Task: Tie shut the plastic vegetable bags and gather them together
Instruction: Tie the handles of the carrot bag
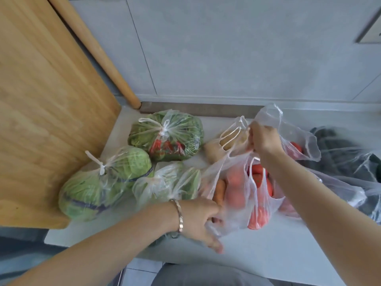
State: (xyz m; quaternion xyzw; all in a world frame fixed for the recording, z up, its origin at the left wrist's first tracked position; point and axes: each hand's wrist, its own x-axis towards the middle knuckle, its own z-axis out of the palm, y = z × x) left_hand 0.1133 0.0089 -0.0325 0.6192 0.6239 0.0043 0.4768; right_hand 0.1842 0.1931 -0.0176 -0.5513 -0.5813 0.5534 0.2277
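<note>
Tomatoes and a carrot fill the untied plastic bag at about 4 o'clock from the middle of the view, on the pale worktop. The right hand is at the bag's 12 o'clock, fingers curled tight round gathered plastic and a handle loop, pulling it upward. The left hand is at the bag's 8 o'clock, fingers bent and pinching the bag's near edge beside the carrot; it is blurred, so the exact hold is unclear. A bracelet circles that wrist.

At the bag's 9 o'clock lie a pale greens bag and, beyond it, a knotted cabbage bag. At 11 o'clock sits a knotted leafy bag, at 12 o'clock a potato bag, and at 3 o'clock a dark bag. A wooden board leans at the far left.
</note>
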